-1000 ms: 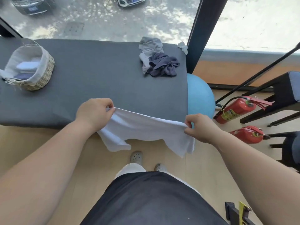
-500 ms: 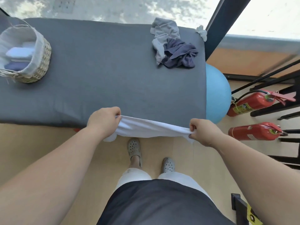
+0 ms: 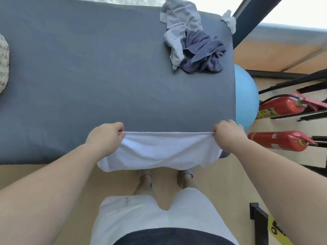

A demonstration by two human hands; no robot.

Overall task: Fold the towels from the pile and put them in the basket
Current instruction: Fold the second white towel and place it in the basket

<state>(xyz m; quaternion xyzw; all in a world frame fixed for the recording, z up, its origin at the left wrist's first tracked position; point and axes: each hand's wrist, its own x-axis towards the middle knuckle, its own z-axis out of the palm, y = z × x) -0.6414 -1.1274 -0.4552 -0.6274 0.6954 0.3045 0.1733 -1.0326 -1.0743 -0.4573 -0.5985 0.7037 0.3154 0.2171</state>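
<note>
At the near edge of the surface (image 3: 88, 76), a white towel (image 3: 159, 152) of soft terry is stretched by its top hem. It is a rough rectangle whose lower part sags past the edge over the floor. Its long axis runs left to right, parallel to that edge, and the taut hem lies straight between the hands. The left hand (image 3: 106, 138) pinches the left corner with curled fingers; the right hand (image 3: 228, 137) pinches the right corner likewise. The surface is a grey padded slab in smooth cloth, with rounded corners. At its far right lies the crumpled pile (image 3: 192, 43), a pale grey towel tangled with a dark slate one. A small white cloth (image 3: 230, 22) sits at the far right corner. The woven basket (image 3: 3, 64) shows only as a sliver at the left, well apart. Just beside the surface's right end is a blue ball (image 3: 246, 96), with two red extinguishers (image 3: 281, 106) lying near it.
</note>
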